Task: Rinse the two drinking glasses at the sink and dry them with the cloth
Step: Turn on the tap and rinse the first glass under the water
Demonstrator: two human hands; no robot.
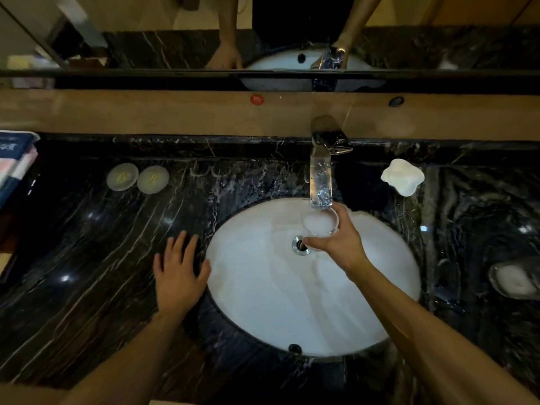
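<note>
At the far left edge we see a stack of folded cloth or packets (16, 162) in blue, white and pink sitting on the dark marble worktop (87, 244); we cannot tell what it is exactly. Further in, two round pale discs (122, 176) lie side by side near the back of the worktop, the second one (153, 179) just beside the first. Our left hand (179, 270) lies flat on the worktop with fingers spread, its grip wide and holding nothing, the thumb right at the rim of the white oval sink (263, 302). In the basin the chrome drain (300, 245) sits near the middle, partly covered by our right thumb. Above it the chrome tap (321, 171) reaches out from the back ledge over the basin, water running from its spout. Directly under the spout is the drinking glass (320, 223), upright and filled with foaming water, held over the basin just beyond the drain. Our right hand (336, 238) wraps it from the right side, grip closed around the wall of the glass with the thumb in front and the fingers curled behind. To the right of the tap rests a white wavy-edged soap dish (402, 176), and at the far right a second glass (514, 280) lies on its side on the worktop, well apart from the sink.
</note>
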